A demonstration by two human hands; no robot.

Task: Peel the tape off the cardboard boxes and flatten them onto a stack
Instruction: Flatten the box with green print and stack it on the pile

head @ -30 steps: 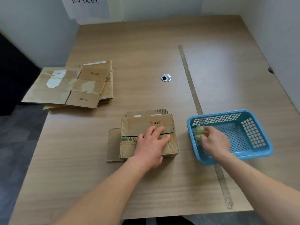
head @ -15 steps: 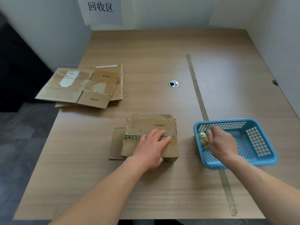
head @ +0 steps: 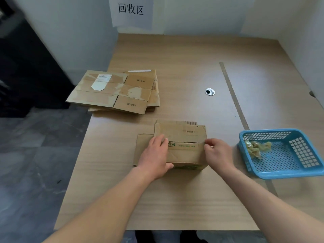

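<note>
Wooden table [head: 175,67], white walls [head: 201,14]; left grip [head: 154,155] spread flat on box [head: 184,134], right grip [head: 217,151] pinching tape [head: 187,146].

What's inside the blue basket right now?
A crumpled wad of yellowish tape lies in the blue basket by its left wall. Its near wall hides a sliver of floor.

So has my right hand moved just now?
Yes: the right hand left the blue basket and went left to the tape end on the cardboard box.
</note>
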